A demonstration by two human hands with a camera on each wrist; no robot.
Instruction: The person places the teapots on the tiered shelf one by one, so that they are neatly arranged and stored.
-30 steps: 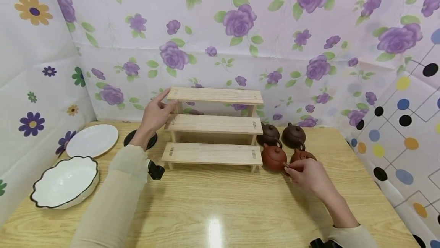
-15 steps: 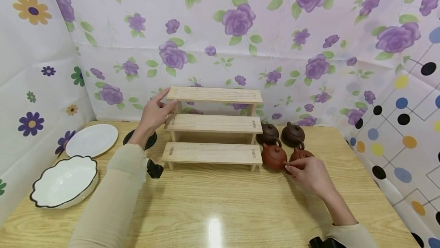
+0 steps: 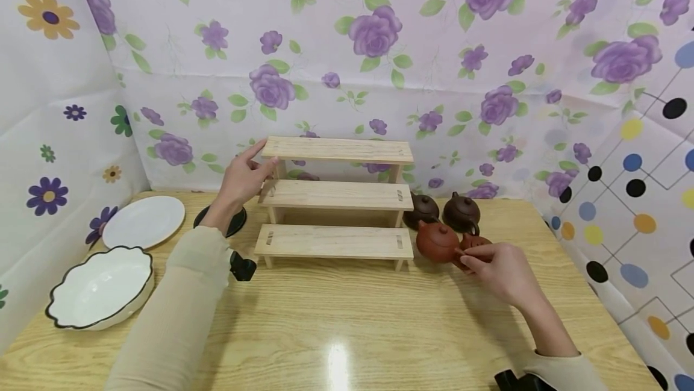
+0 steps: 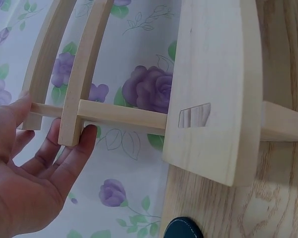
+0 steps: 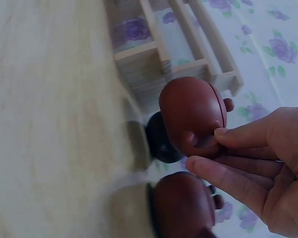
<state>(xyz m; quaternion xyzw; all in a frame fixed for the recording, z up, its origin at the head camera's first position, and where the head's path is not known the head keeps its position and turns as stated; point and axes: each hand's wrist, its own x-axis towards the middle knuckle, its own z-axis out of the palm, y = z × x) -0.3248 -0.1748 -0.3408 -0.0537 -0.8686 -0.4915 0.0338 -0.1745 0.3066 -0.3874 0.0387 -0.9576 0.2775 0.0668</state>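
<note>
Head view: right hand (image 3: 497,269) pinches one teapot (image 3: 437,243) of four (left hand (image 3: 241,180) grips one three-tier rack (image 3: 335,194)).

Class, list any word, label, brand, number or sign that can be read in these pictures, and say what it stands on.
None: no text can be read anywhere.
The red teapot in the right hand, the wooden stand, the white plate and the bowl show no lettering.
Striped patches on the stand look like wood grain, not writing.
</note>
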